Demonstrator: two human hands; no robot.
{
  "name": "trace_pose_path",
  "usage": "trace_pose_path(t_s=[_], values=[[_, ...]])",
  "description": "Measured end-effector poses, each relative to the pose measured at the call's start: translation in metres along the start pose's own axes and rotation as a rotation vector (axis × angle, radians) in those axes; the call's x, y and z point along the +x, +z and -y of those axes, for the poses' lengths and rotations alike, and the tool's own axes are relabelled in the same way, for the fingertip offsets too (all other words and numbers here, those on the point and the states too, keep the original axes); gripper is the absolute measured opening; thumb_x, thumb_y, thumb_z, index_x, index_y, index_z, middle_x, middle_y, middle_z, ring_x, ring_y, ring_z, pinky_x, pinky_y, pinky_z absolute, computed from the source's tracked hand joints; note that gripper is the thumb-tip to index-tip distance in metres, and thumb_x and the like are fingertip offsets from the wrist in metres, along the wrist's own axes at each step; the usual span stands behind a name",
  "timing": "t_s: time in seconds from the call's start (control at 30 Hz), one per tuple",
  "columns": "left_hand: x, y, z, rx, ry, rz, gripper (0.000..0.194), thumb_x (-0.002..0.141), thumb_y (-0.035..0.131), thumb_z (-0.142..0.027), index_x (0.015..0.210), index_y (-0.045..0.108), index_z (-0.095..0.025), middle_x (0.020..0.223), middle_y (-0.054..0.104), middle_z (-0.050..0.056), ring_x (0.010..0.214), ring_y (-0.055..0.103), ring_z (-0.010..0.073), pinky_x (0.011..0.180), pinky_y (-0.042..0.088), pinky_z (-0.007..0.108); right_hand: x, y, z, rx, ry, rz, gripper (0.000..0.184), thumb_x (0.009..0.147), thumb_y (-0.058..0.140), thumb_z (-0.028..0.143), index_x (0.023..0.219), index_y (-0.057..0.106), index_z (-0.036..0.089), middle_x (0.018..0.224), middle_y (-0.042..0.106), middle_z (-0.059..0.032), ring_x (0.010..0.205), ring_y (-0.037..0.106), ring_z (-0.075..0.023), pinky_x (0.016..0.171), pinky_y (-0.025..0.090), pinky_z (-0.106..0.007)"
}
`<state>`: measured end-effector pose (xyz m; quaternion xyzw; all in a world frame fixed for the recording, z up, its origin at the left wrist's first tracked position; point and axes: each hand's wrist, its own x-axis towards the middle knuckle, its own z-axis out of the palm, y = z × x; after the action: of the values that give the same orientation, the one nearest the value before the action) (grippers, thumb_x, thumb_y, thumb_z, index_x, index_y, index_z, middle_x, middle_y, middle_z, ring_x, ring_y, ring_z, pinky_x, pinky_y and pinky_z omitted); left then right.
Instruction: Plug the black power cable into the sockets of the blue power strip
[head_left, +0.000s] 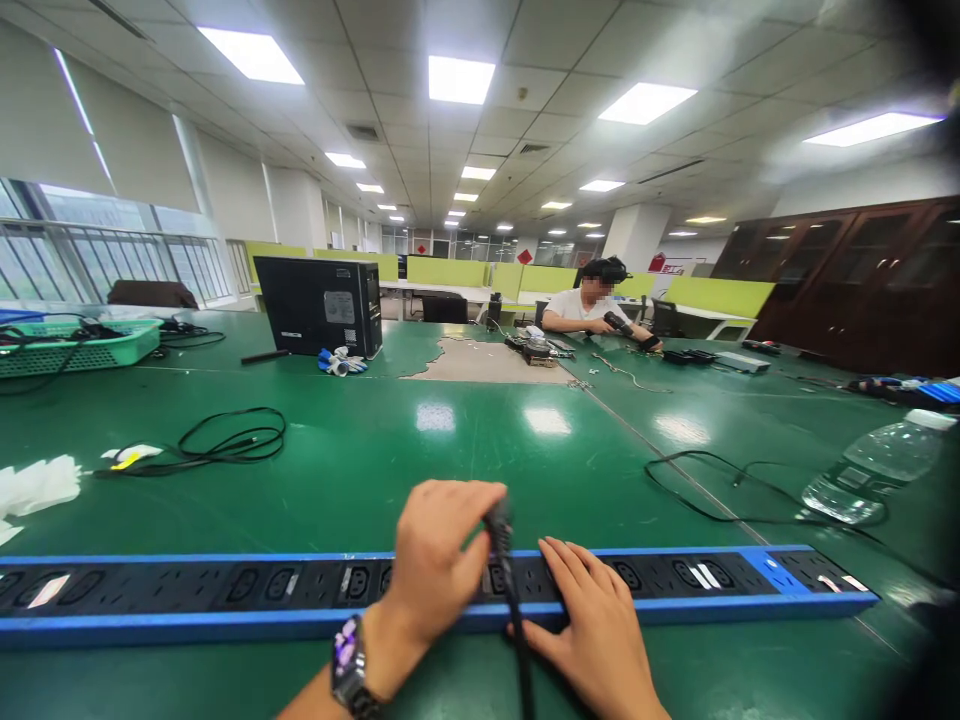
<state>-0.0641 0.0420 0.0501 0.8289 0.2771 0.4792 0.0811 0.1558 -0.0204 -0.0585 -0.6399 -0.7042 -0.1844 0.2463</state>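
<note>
A long blue and black power strip [225, 590] lies across the green table [480, 450] right in front of me. My left hand [431, 560], with a watch on its wrist, pinches a black plug [497, 528] over a socket near the strip's middle. The plug's black cable [519, 640] runs down toward me. My right hand [592, 620] lies flat on the strip just right of the plug, fingers spread, pressing on it.
A coiled black cable [225, 440] and white paper scraps [37, 485] lie at left. A water bottle [870, 470] lies on its side at right beside another cable [720, 490]. A computer case [319, 305] and a green basket [82, 345] stand farther back. Another person [592, 305] works at the far end.
</note>
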Motion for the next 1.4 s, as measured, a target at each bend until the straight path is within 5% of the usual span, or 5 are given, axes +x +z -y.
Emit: trace_pose_path(t_s=[0.2,0.43,0.9,1.23,1.4], values=[[-0.049,-0.048,0.055,0.05,-0.278,0.032,0.031,0.089,0.056,-0.027,0.117,0.067,-0.025,0.102,0.074,0.004,0.094,0.066,0.0217,0.083,0.053,0.035,0.001,0.0,0.002,0.009,0.026,0.007,0.081,0.064,0.07,0.069,0.128,0.057,0.021,0.127,0.065,-0.0089,0.116,0.056,-0.0332,0.093,0.041,-0.048],[-0.072,-0.058,0.057,-0.025,-0.33,0.263,0.032,0.086,0.057,-0.021,0.115,0.069,-0.026,0.101,0.073,0.004,0.091,0.067,0.0199,0.083,0.054,0.032,-0.001,0.002,-0.001,0.017,0.028,0.006,0.08,0.064,0.069,0.07,0.129,0.057,0.024,0.126,0.065,-0.0097,0.115,0.056,-0.034,0.093,0.042,-0.049],[-0.072,-0.03,0.039,0.091,-0.183,0.329,0.044,0.078,0.052,-0.005,0.118,0.063,-0.022,0.106,0.072,0.005,0.096,0.063,0.0236,0.084,0.049,0.042,0.006,-0.006,0.001,0.078,0.028,0.058,0.073,0.065,0.069,0.069,0.124,0.061,0.027,0.126,0.065,-0.0092,0.113,0.057,-0.0343,0.094,0.04,-0.054],[-0.085,-0.019,0.047,0.208,-0.192,0.317,0.093,0.066,0.056,-0.004,0.15,0.023,-0.026,0.117,0.065,0.006,0.105,0.058,0.0256,0.093,0.046,0.044,0.052,-0.019,0.113,0.509,-0.167,0.078,0.044,0.079,0.069,0.024,0.121,0.058,0.029,0.111,0.07,-0.0011,0.1,0.061,-0.0215,0.1,0.039,-0.049],[-0.084,-0.019,0.048,0.226,-0.16,0.309,0.091,0.074,0.07,-0.017,0.15,0.02,-0.027,0.116,0.065,0.007,0.103,0.06,0.027,0.091,0.047,0.044,0.055,-0.021,0.088,0.513,-0.122,-0.168,0.03,0.086,0.063,0.03,0.116,0.058,0.028,0.104,0.072,-0.0017,0.093,0.064,-0.0203,0.095,0.042,-0.046]])
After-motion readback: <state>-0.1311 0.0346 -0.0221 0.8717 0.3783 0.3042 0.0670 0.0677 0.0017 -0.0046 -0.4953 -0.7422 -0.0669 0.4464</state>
